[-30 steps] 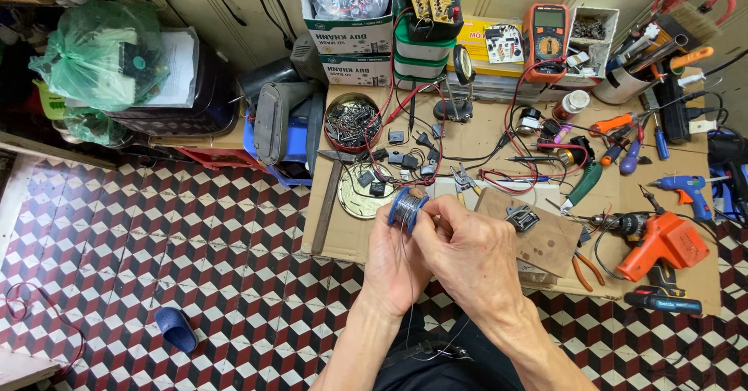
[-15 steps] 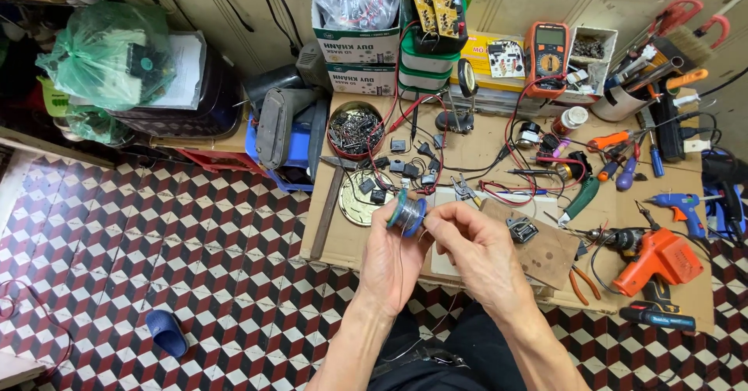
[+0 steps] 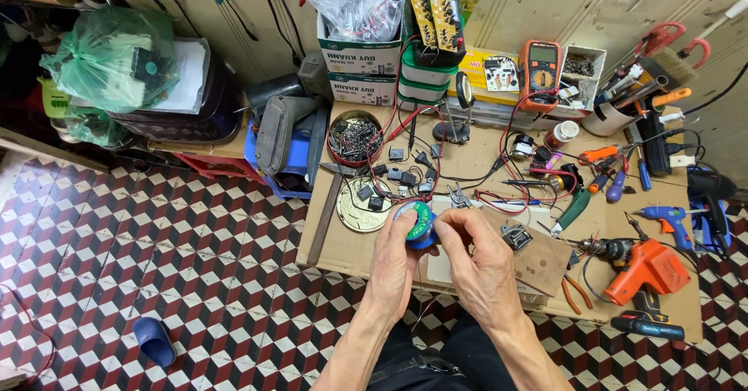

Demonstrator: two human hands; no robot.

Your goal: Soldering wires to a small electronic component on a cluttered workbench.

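The left hand (image 3: 395,257) and right hand (image 3: 481,265) both grasp a round blue-green spool (image 3: 414,224) of thin wire, fingers pinched around its rim, over the near edge of the cardboard-topped bench (image 3: 331,243), just beside a flat metal lid (image 3: 360,208).

I am seeing even, soft daylight falling across the counter (image 3: 467,165), bright without harsh glare. Shadows are lying faint and short under the tools. The top left corner is sinking into darkness. The wide lens is bending the tiled floor (image 3: 156,266) at the edges. Focus is holding sharp throughout.
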